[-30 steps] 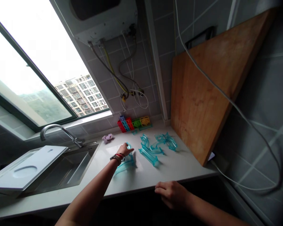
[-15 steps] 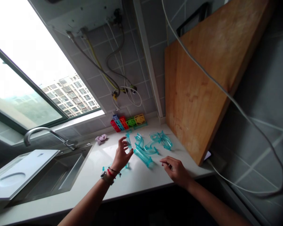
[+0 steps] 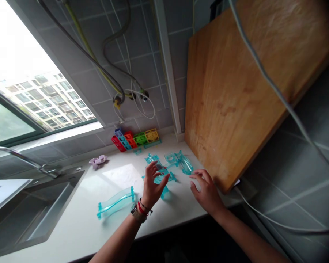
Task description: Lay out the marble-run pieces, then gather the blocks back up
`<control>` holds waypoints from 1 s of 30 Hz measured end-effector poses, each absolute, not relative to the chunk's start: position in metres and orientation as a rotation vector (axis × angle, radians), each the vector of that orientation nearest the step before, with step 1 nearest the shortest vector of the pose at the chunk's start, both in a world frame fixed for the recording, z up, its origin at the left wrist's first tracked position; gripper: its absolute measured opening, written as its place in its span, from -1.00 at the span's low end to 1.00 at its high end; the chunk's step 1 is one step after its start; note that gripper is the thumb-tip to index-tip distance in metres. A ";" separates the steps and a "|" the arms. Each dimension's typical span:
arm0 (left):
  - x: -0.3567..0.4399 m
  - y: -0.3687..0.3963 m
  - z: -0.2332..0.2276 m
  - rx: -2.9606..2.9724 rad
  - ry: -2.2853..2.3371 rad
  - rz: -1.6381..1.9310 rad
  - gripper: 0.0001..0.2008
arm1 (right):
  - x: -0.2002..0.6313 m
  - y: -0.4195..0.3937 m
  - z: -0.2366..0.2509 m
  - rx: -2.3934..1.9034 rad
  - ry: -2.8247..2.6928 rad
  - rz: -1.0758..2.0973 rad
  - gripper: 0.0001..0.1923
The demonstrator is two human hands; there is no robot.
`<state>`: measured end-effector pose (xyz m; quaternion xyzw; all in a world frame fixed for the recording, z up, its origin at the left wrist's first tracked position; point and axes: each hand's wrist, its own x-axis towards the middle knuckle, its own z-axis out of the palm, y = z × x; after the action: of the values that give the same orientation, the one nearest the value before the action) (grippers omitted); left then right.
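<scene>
The left hand (image 3: 152,185) hides part of the teal track pieces (image 3: 164,174) behind it, so contact cannot be confirmed. The sink (image 3: 30,215) and faucet (image 3: 22,157) are cut off at the left edge; the cutting board (image 3: 244,91) runs past the top.

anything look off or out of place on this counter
One curved clear teal track piece lies alone near the sink, apart from the cluster of teal pieces by both hands. Nothing looks spilled or broken.

left hand (image 3: 152,186): open, fingers spread | right hand (image 3: 205,190): open, palm down
</scene>
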<state>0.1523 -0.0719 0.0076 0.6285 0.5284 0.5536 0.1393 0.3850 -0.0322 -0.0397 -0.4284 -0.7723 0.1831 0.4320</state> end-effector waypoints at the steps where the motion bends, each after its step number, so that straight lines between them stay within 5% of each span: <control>1: 0.150 -0.067 0.008 1.839 1.524 1.624 -0.40 | 0.385 -0.030 -0.042 -1.094 -1.922 0.450 -0.78; 9: 0.122 -0.050 0.015 1.999 1.519 1.731 -0.87 | 0.379 -0.018 -0.056 -1.306 -1.875 0.533 -0.35; 30: 0.118 -0.053 0.009 1.844 1.347 1.829 -0.87 | 0.359 0.006 -0.047 -1.584 -1.520 0.299 -0.29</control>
<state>0.1176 -0.0531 0.0087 0.6265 0.4579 0.6215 0.1078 0.3588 0.0063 -0.0469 -0.6397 -0.6138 0.1208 0.4466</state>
